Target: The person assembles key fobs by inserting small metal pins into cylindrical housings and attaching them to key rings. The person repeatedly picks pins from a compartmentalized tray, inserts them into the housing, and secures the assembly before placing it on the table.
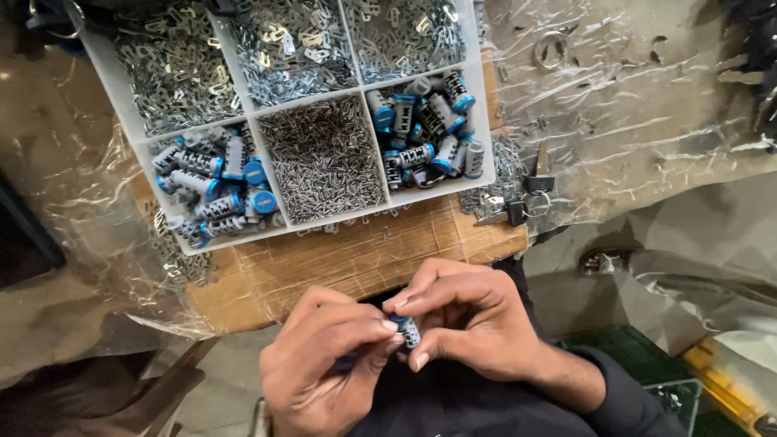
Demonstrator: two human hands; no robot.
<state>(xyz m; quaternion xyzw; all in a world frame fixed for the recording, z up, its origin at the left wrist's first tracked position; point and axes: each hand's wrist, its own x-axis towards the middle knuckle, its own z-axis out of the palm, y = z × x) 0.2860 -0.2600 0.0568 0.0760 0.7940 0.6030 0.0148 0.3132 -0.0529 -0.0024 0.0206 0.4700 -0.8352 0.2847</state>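
Note:
A small metal lock cylinder with a blue end is pinched between both hands near the bottom of the view. My left hand grips it from the left with thumb and fingers. My right hand holds its other side with curled fingers. Above the hands stands a white divided tray. Its compartments hold lock cylinders with blue ends, more of them, tiny metal pins and flat metal plates.
The tray rests on a cardboard-covered board under clear plastic sheeting. Keys on a ring lie right of the tray. Loose metal parts spill by the tray's left corner. A green crate sits at the lower right.

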